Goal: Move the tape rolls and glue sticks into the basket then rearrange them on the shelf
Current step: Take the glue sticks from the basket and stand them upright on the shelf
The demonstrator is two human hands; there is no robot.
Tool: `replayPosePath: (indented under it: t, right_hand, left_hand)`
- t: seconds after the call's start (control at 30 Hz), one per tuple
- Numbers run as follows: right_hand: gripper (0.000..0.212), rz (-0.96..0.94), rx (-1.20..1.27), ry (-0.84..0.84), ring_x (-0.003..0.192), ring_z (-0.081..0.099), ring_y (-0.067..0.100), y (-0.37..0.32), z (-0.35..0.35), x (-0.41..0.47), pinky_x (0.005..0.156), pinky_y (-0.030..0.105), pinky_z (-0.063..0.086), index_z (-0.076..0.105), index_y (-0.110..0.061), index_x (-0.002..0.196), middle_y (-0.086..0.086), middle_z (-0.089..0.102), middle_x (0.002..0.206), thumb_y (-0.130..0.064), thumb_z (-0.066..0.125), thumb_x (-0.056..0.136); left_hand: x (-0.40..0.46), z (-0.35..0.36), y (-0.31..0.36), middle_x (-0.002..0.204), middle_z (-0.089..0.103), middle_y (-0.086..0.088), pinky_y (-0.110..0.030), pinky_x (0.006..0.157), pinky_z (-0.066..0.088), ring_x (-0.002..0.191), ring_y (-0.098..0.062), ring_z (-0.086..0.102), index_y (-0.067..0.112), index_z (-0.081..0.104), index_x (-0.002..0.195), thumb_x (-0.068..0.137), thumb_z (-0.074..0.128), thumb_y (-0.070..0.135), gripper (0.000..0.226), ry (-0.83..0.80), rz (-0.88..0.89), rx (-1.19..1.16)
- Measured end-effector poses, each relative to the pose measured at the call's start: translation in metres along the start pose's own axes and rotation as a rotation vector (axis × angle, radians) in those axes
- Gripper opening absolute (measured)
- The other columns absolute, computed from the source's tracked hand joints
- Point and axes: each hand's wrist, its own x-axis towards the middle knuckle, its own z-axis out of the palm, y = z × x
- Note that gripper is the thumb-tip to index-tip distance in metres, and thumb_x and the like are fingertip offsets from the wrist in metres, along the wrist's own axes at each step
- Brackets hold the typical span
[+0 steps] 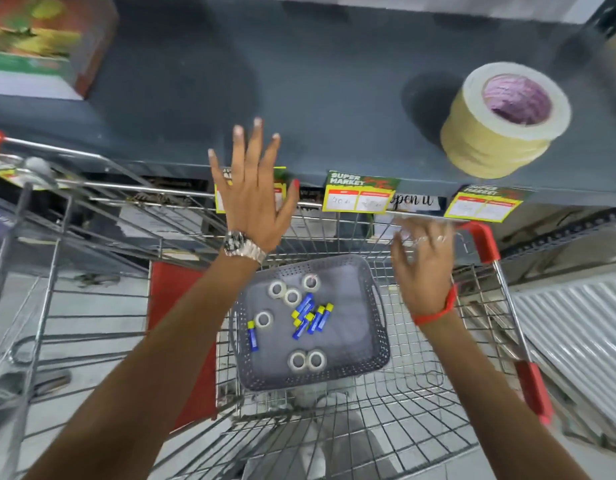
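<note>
While both hands hover empty, left hand (pixel 253 199) spread flat by the shelf (pixel 299 98) edge, right hand (pixel 422 271) loosely open and blurred, the basket (pixel 377 327) sits in the cart (pixel 334 427), likely light and stiff; grip its side handles. Tape rolls (pixel 306 360) look light, slick: pinch the rim. Glue sticks (pixel 311 315) may roll: pinch mid-barrel.

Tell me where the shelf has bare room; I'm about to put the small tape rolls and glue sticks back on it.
The shelf is bare across its middle, between the printed box at far left and the big yellow tape roll at right; the open left hand reaches up at its front edge. The basket centre is crowded with glue sticks and small tape rolls.
</note>
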Motion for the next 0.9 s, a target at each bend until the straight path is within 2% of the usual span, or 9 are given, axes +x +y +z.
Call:
replayPosePath:
  t: [0.1, 0.2, 0.3, 0.37, 0.43, 0.5, 0.57, 0.67, 0.9]
  right_hand:
    - [0.008, 0.253, 0.032, -0.267, 0.085, 0.055, 0.033, 0.007, 0.047, -0.059, 0.076, 0.032, 0.037, 0.065, 0.002, 0.083, 0.024, 0.066, 0.084, 0.004, 0.064, 0.076]
    - [0.015, 0.686, 0.127, -0.61, 0.094, 0.064, 0.035, 0.024, 0.092, -0.109, 0.083, 0.037, 0.051, 0.068, -0.002, 0.092, 0.019, 0.069, 0.096, 0.002, 0.063, 0.079]
    - [0.02, 1.01, 0.146, -0.821, 0.091, 0.066, 0.029, 0.039, 0.127, -0.14, 0.082, 0.038, 0.053, 0.069, -0.004, 0.098, 0.023, 0.071, 0.1, -0.008, 0.064, 0.08]
    - [0.038, 1.038, 0.099, -0.899, 0.093, 0.067, 0.032, 0.035, 0.138, -0.146, 0.082, 0.038, 0.053, 0.07, -0.002, 0.099, 0.026, 0.07, 0.103, -0.029, 0.053, 0.079]
    - [0.061, 0.987, 0.015, -0.943, 0.103, 0.064, 0.036, 0.035, 0.15, -0.149, 0.082, 0.034, 0.05, 0.069, 0.001, 0.101, 0.026, 0.069, 0.108, -0.04, 0.035, 0.071]
    - [0.057, 0.999, 0.009, -0.959, 0.105, 0.064, 0.034, 0.037, 0.163, -0.151, 0.079, 0.031, 0.049, 0.07, -0.002, 0.1, 0.023, 0.07, 0.108, -0.042, 0.042, 0.072]
    - [0.045, 1.007, 0.028, -0.975, 0.098, 0.067, 0.031, 0.043, 0.177, -0.158, 0.074, 0.029, 0.049, 0.073, -0.007, 0.091, 0.018, 0.073, 0.099, -0.043, 0.056, 0.071]
    - [0.027, 1.018, 0.055, -0.915, 0.092, 0.068, 0.029, 0.048, 0.189, -0.163, 0.072, 0.03, 0.049, 0.073, -0.008, 0.085, 0.016, 0.075, 0.092, -0.032, 0.074, 0.075]
    - [0.022, 0.941, -0.042, -0.894, 0.094, 0.066, 0.034, 0.042, 0.198, -0.159, 0.073, 0.032, 0.051, 0.07, -0.006, 0.09, 0.019, 0.072, 0.095, -0.026, 0.067, 0.081]
  left_hand:
    - [-0.059, 0.013, 0.01, 0.133, 0.046, -0.013, -0.044, 0.11, 0.017, 0.127, -0.028, 0.035, 0.016, 0.045, 0.123, 0.083, 0.05, 0.029, 0.042, 0.08, 0.07, -0.07]
    - [-0.129, 0.04, 0.015, 0.096, 0.063, -0.013, -0.034, 0.076, 0.032, 0.084, -0.031, 0.057, 0.012, 0.06, 0.097, 0.078, 0.046, 0.025, 0.027, -0.221, 0.079, -0.1]
    - [-0.186, 0.075, 0.016, 0.078, 0.068, -0.013, -0.034, 0.064, 0.041, 0.07, -0.03, 0.06, 0.013, 0.068, 0.083, 0.073, 0.041, 0.027, 0.032, -0.569, -0.181, -0.201]
    - [-0.21, 0.093, 0.018, 0.073, 0.07, -0.016, -0.029, 0.049, 0.05, 0.061, -0.032, 0.066, 0.011, 0.07, 0.081, 0.071, 0.046, 0.023, 0.029, -0.766, -0.346, -0.234]
    - [-0.224, 0.117, 0.019, 0.084, 0.071, -0.019, -0.032, 0.057, 0.052, 0.072, -0.034, 0.068, 0.008, 0.071, 0.09, 0.077, 0.053, 0.016, 0.023, -0.929, -0.406, -0.217]
    - [-0.236, 0.139, 0.02, 0.101, 0.069, -0.019, -0.038, 0.073, 0.047, 0.091, -0.034, 0.065, 0.007, 0.067, 0.102, 0.09, 0.048, 0.024, 0.028, -1.01, -0.429, -0.143]
    - [-0.246, 0.157, 0.019, 0.096, 0.069, -0.023, -0.04, 0.071, 0.046, 0.088, -0.037, 0.065, 0.002, 0.068, 0.095, 0.09, 0.05, 0.034, 0.037, -0.994, -0.521, -0.245]
    - [-0.247, 0.172, 0.017, 0.108, 0.066, -0.022, -0.036, 0.08, 0.039, 0.1, -0.036, 0.06, -0.002, 0.063, 0.106, 0.087, 0.059, 0.021, 0.03, -0.971, -0.583, -0.281]
    - [-0.238, 0.182, 0.013, 0.111, 0.063, -0.022, -0.04, 0.085, 0.046, 0.104, -0.037, 0.059, 0.001, 0.062, 0.104, 0.087, 0.058, 0.016, 0.023, -1.102, -0.539, -0.174]
